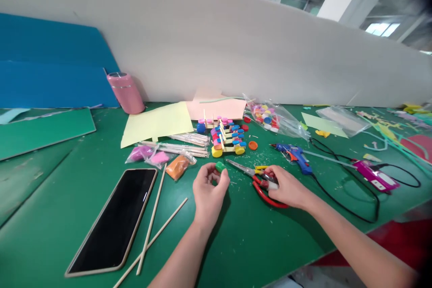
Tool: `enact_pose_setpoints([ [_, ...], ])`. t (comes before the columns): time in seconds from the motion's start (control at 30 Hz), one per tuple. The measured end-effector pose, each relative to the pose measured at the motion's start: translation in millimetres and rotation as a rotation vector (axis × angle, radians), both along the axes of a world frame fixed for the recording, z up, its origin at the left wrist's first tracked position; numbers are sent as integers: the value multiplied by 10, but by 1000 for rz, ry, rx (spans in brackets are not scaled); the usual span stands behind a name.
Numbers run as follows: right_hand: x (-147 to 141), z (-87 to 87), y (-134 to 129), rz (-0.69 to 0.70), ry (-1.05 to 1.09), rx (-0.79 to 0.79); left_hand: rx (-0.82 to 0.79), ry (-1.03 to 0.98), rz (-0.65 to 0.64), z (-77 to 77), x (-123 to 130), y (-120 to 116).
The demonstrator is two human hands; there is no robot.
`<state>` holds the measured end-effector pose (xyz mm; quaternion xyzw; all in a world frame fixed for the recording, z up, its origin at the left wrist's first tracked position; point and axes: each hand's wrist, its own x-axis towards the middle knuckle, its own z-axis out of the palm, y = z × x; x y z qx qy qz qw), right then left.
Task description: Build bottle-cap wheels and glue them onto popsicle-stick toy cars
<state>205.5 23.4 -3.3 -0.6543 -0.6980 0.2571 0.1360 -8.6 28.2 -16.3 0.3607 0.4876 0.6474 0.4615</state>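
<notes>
White and tall, a wall point(236, 45) stands behind the long green counter point(256, 243). At the far left, a blue board point(50, 63) stands against the wall. A pale yellow paper point(158, 121) lies flat near the middle, and a pink cup point(126, 94) stands next to it. A big black phone point(114, 220) lies near the left, with two thin sticks point(151, 220) crossed beside it. The left hand point(209, 191) is over the middle, its fingers curled with the tips pinched tight. The right hand point(288, 185) has its fingers bent close around a dark tool point(271, 178), mostly hidden, so I can't tell its kind. A blue glue gun point(297, 155) lies further right. Just by the right hand are scissors point(245, 169) with red handles, their points turned toward the left hand. Small toy cars point(228, 149) with bright wheels sit past the hands, and an orange cap point(253, 145) lies near them. Tiniest is the green cap point(220, 166), held between the tips of the left fingers
</notes>
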Motion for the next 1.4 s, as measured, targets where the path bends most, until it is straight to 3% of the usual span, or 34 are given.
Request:
enact_pose_setpoints([
  [0.13, 100, 44, 46, 25, 124, -53, 25, -25, 48, 12, -52, 50],
  [0.33, 209, 14, -35, 24, 329, -44, 15, -78, -19, 36, -28, 40],
  [0.53, 42, -11, -102, 8, 483, -37, -1, -109, -43, 53, -33, 11],
  [0.77, -167, 96, -108, 39, 565, -81, -10, -132, -71, 76, -55, -11],
  [1.07, -195, 127, -169, 75, 319, 65, -62, -122, -118, 52, -14, -11],
  [1.27, -106, 5, -60, 189, -11, 230, -74, -70, -51, 87, 5, -15],
  [1.4, -70, -131, -2, 254, -87, 299, -100, 15, -42, 104, -5, -18],
])
